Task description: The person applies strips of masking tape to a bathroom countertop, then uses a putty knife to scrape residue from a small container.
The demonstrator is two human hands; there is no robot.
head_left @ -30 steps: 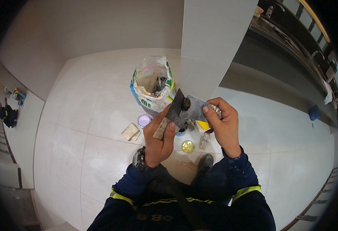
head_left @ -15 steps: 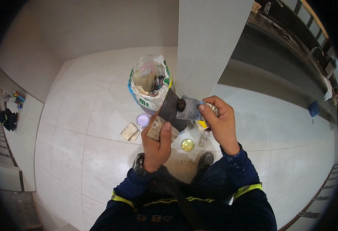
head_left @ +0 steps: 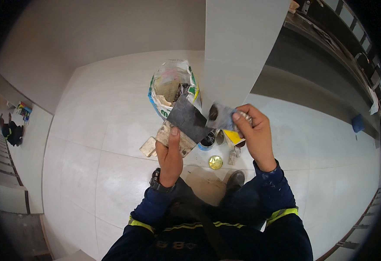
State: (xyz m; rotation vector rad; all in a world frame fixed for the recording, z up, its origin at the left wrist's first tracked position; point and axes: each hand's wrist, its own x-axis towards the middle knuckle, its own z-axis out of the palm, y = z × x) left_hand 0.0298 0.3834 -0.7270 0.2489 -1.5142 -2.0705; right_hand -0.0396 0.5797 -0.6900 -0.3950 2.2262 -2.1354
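Observation:
My left hand (head_left: 168, 163) grips the worn, pale handle of a wide scraper, its thumb on top. The scraper's flat dark blade (head_left: 182, 116) points up and to the right, with a darker smear near its far right corner. In my right hand (head_left: 258, 135), between thumb and fingers, is a greyish putty knife (head_left: 226, 118). A lump of dark paste (head_left: 213, 112) sits near that knife's tip. The tip lies close to the scraper's right corner; whether they touch I cannot tell. Below them stands an open tin (head_left: 207, 142) with dark contents, partly covered by the scraper.
A white bag (head_left: 156, 103) of scraps stands behind my hands, beside a grey pillar (head_left: 234, 48). On the tiled floor are pale blocks (head_left: 148, 147), a yellow round lid (head_left: 215, 162) and a yellow item (head_left: 234, 138). A counter runs at right; another person (head_left: 12, 132) is far left.
The putty knife has moved right and off the scraper's blade, its paste lump still on it. The scraper has turned and shifted slightly left, showing a dark smear and the tin beneath.

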